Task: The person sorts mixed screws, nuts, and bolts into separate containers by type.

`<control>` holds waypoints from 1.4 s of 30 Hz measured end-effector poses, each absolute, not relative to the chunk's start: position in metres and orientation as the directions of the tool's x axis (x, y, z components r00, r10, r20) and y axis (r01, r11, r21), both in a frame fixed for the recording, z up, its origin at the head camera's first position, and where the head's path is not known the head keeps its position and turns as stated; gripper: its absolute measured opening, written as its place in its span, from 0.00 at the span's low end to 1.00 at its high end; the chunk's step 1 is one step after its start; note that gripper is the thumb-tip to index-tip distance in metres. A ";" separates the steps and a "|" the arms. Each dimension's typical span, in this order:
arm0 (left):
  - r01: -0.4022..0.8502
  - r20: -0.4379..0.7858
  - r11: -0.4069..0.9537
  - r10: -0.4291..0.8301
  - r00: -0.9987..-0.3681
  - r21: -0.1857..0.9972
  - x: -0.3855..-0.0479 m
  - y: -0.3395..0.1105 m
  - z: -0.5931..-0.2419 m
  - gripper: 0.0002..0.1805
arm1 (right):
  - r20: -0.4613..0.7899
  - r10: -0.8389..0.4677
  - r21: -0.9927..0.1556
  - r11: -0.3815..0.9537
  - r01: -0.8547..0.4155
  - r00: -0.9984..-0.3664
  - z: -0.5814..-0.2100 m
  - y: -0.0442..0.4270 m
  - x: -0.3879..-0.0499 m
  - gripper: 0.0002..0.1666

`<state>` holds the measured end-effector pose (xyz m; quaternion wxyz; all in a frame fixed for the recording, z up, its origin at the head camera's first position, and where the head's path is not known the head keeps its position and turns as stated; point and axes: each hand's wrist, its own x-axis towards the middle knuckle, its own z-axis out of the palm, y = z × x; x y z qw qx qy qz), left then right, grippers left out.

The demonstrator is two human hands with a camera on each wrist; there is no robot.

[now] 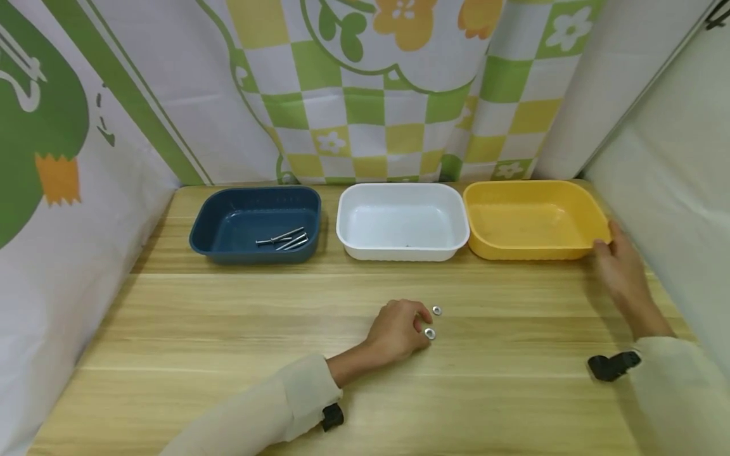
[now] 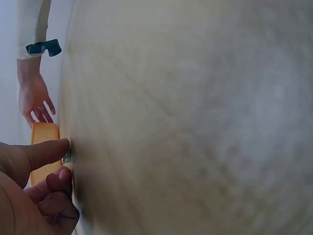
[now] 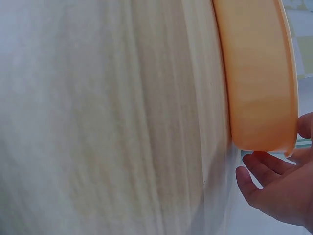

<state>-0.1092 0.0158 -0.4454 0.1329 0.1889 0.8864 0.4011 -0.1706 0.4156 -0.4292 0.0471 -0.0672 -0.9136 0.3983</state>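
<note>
My left hand (image 1: 397, 329) is low over the table, thumb and forefinger curved apart beside a small metal washer (image 1: 430, 333). A second washer (image 1: 436, 310) lies just beyond the forefinger. In the left wrist view a bit of metal (image 2: 66, 157) shows in the gap between thumb and forefinger. At the right end of the yellow tray (image 1: 530, 253), my right hand (image 1: 623, 272) holds the rim, thumb over the edge and fingers along the outer end wall. The right wrist view shows those fingers (image 3: 264, 169) loosely bent against the tray's end.
A white tray (image 1: 402, 253) stands beside the yellow one, their rims meeting. Farther left, a dark blue tray (image 1: 256, 258) contains several long metal screws (image 1: 288, 239). A patterned cloth (image 1: 365, 126) hangs behind the trays, and pale cloth walls (image 1: 673, 158) flank the wooden table (image 1: 228, 316).
</note>
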 end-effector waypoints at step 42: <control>0.398 0.073 0.558 0.514 -0.855 0.729 -0.170 0.054 -0.386 0.03 | 0.080 0.247 -0.708 0.696 0.119 -0.966 -0.431 0.419 -0.167 0.38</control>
